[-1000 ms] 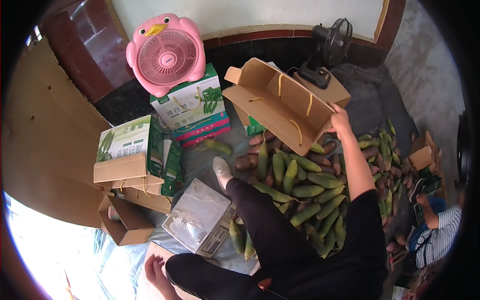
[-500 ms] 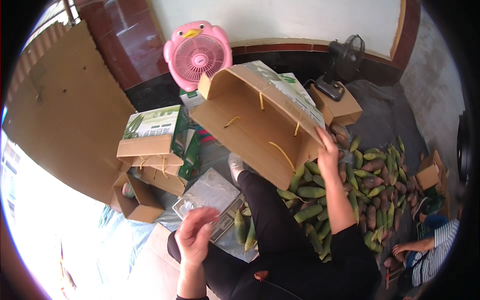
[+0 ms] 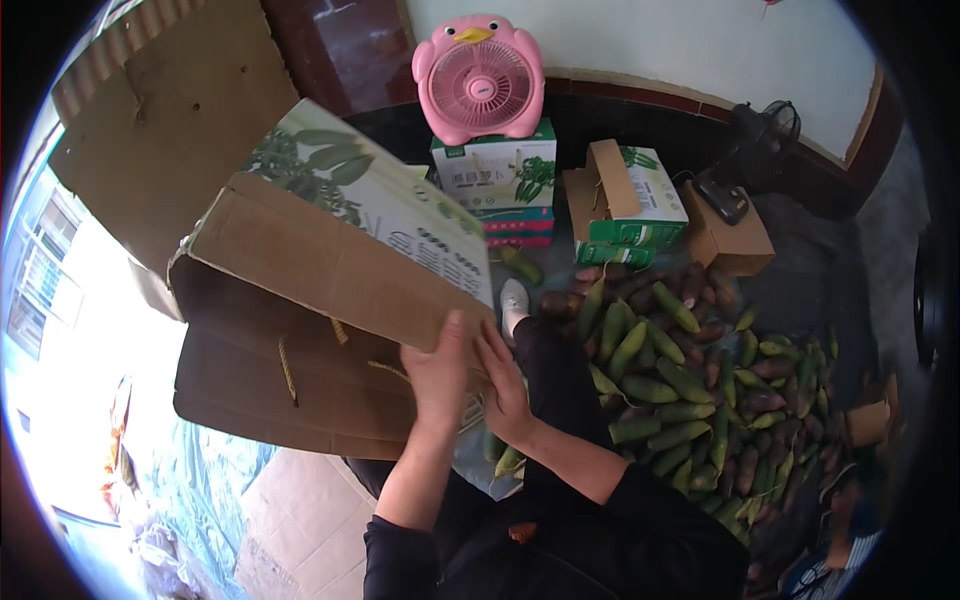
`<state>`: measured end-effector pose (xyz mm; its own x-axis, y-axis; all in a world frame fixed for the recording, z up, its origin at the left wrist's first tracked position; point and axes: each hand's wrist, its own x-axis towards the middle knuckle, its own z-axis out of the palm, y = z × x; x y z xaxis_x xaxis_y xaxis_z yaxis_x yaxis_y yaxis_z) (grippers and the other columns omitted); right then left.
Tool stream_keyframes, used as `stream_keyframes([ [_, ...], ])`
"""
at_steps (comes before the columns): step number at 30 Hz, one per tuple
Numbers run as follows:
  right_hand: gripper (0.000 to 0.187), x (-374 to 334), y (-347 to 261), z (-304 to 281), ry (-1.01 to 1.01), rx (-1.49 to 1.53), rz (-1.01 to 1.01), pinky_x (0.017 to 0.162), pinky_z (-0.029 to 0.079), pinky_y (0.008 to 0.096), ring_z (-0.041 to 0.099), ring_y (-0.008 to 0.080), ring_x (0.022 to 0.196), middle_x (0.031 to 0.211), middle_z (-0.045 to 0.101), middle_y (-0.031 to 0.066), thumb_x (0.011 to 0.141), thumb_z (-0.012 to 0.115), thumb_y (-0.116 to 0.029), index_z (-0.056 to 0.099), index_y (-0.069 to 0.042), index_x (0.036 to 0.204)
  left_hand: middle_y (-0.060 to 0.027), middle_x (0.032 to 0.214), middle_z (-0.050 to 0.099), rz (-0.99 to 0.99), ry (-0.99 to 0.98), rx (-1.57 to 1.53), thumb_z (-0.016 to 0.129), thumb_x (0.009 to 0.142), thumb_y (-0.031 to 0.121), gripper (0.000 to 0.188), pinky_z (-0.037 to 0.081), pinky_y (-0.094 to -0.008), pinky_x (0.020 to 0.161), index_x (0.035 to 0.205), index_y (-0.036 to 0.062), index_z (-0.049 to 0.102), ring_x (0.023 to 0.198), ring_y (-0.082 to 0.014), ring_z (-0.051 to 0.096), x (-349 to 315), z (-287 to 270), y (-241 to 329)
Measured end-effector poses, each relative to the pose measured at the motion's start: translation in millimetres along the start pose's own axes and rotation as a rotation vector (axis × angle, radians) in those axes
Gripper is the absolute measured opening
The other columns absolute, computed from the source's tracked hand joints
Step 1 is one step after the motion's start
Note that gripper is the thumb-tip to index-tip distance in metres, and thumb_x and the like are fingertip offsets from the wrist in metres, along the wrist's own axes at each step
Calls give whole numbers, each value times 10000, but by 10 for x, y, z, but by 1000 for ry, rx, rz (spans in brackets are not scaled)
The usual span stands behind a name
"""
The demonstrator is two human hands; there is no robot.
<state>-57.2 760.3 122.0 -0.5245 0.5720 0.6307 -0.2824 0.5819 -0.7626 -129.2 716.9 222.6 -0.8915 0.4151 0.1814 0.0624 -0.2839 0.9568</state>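
Note:
An open cardboard carton (image 3: 330, 265) with a white-and-green printed side and yellow rope handles is held up at the left in front of me. It is tilted, its open mouth toward the lower left. My left hand (image 3: 437, 380) grips its near right end, thumb up on the cardboard. Beside it my right hand (image 3: 508, 400) is closed on the same end, its fingers against the cardboard edge. Part of the carton's far side is hidden. Right of my knee lies a heap of long green radishes (image 3: 680, 380) mixed with reddish-brown roots (image 3: 690, 285).
A pink bird-shaped fan (image 3: 480, 85) stands on a printed green-and-white box (image 3: 500, 175). Another open carton (image 3: 630, 205) sits behind the heap. A black fan (image 3: 750, 160) rests on a plain brown box (image 3: 735, 235). Large cardboard (image 3: 180, 150) leans at the left.
The carton has swung left, and its printed side now shows more fully. My left hand, free before, has taken hold of it beside my right hand. The view has turned too.

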Motion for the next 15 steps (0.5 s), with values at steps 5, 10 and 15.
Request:
stream_keyframes([
  [5,558,50,-30,-75,-468,61,31,1031,341,378,365,352,1297,1439,288,223,804,558,10,403,-20,1339,-92,1033,600,78,120,145,582,836,5,255,462,-283,811,1081,-61,547,920,-157,571,233,-597,-143],
  [10,307,188,396,-554,-210,27,150,760,488,263,578,159,994,1278,487,141,849,556,4,552,-11,1155,-72,932,635,-2,90,341,608,807,8,234,470,-266,763,1032,-52,581,858,-129,581,409,-1102,193],
  [15,231,174,818,-1232,2,33,455,730,490,247,604,113,797,990,620,65,878,530,1,580,-2,1103,-96,894,672,-92,-248,806,581,774,0,274,478,-281,735,1046,-14,612,815,-138,614,551,-1448,251],
])
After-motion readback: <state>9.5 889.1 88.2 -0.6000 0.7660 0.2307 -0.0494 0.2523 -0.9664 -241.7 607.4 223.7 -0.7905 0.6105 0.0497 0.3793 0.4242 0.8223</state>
